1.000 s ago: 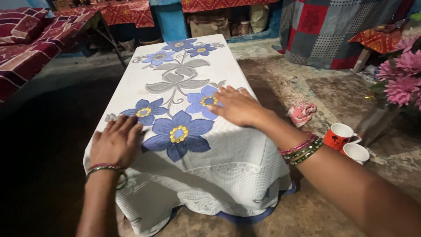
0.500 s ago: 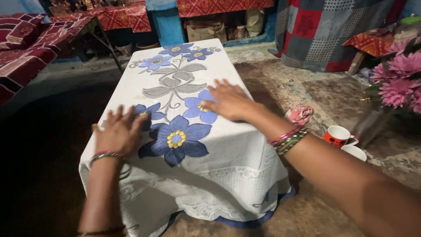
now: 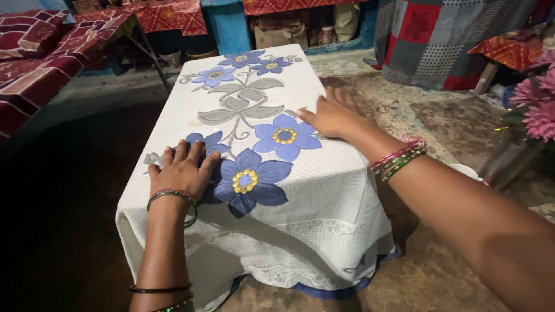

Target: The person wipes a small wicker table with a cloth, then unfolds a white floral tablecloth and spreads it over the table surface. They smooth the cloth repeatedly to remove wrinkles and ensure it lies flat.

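Observation:
A white tablecloth (image 3: pixel 312 190) with blue flowers and grey leaves covers a low table and hangs over its near end. My left hand (image 3: pixel 185 167) lies flat, fingers spread, on the cloth near the left side, over a blue flower. My right hand (image 3: pixel 334 114) rests flat at the right edge of the tabletop, fingers reaching over the side. Both wrists carry bangles. Neither hand holds anything.
A white cup (image 3: pixel 467 171) shows partly behind my right forearm on the rough floor. Pink flowers (image 3: pixel 535 107) stand in a vase at the right. Red patterned cloths (image 3: pixel 34 58) cover furniture at the left and back, and a checked blanket (image 3: pixel 445 40) hangs at the back right.
My right hand has slid from the middle blue flower out to the table's right edge. My left hand has shifted slightly toward the centre. The view has moved, hiding the red cup.

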